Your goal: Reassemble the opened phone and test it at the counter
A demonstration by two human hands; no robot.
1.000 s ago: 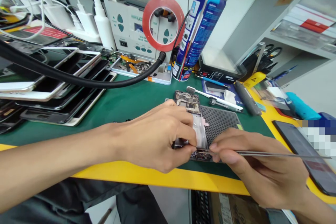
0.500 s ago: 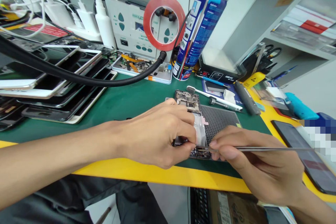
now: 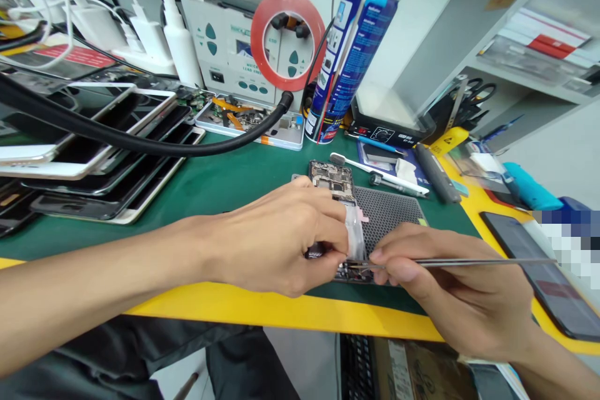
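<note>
An opened phone (image 3: pixel 332 179) with bare circuit boards lies on a grey perforated pad (image 3: pixel 396 212). My left hand (image 3: pixel 290 240) rests over the phone's lower half. Its thumb and forefinger are pinched at the phone's near end, and whatever they grip is hidden. From the right, my right hand (image 3: pixel 454 290) holds thin metal tweezers (image 3: pixel 492 261) almost level. Their tips reach into the phone's near end, close to my left fingertips. A whitish strip (image 3: pixel 355 231) with a pink tab runs down the phone's middle.
Stacked phones and tablets (image 3: pixel 117 184) lie at the left under a black hose (image 3: pixel 197 149). A parts tray (image 3: pixel 253 128), red tape roll (image 3: pixel 259 31) and blue spray can (image 3: pixel 351 56) stand behind. At right are a white brush (image 3: pixel 384 176) and a dark phone (image 3: pixel 548 281).
The whole view has shifted slightly. Both hands keep nearly the same pose at the phone's near end, with the tweezer tips still inside it.
</note>
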